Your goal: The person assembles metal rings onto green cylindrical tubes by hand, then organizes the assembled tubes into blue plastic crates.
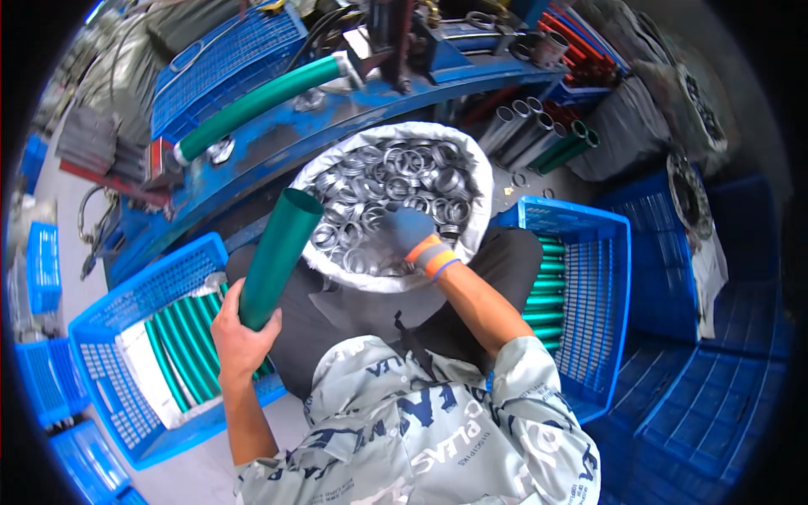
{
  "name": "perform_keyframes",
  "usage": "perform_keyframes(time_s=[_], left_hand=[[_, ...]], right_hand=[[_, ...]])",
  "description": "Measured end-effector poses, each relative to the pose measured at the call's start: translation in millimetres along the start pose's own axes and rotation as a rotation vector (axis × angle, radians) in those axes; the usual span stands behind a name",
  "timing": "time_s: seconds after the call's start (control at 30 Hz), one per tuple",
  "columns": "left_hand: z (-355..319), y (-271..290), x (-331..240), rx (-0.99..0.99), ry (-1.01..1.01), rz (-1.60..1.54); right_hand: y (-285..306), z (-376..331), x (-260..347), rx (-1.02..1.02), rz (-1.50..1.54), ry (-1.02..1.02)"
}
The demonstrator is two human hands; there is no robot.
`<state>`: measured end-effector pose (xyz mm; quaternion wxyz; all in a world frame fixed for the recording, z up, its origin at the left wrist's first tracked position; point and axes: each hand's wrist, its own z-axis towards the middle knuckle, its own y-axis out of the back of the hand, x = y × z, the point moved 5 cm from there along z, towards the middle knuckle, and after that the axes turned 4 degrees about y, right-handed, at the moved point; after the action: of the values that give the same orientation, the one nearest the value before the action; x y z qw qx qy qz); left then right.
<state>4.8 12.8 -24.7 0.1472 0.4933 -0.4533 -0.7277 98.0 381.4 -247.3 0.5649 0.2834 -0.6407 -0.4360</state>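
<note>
One green tube [276,257], left hand [242,332] gripping it, eight o'clock, right hand [411,234] (blurred, grasp can't tell) at rings [397,187], twelve o'clock.

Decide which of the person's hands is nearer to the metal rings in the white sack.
Right. The gloved right hand is at the metal rings; the left hand is outside the white sack, holding a green tube.

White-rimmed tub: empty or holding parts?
Holding parts: metal rings spread across the inside of the white-rimmed tub, the gloved right hand over them. Fill depth: cannot tell.
</note>
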Motion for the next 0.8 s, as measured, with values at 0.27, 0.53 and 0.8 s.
perform_keyframes(time_s=[0.27,0.53,0.8], left_hand=[[17,5,-7,0.044,-0.038,0.003],[19,2,-12,0.070,-0.066,0.026],[14,11,-15,0.074,-0.082,0.044]], right_hand=[[26,-37,-8,-0.185,0.276,-0.276],[23,-30,-16,0.024,0.183,-0.363],[60,-48,-4,-0.188,0.656,-0.570]])
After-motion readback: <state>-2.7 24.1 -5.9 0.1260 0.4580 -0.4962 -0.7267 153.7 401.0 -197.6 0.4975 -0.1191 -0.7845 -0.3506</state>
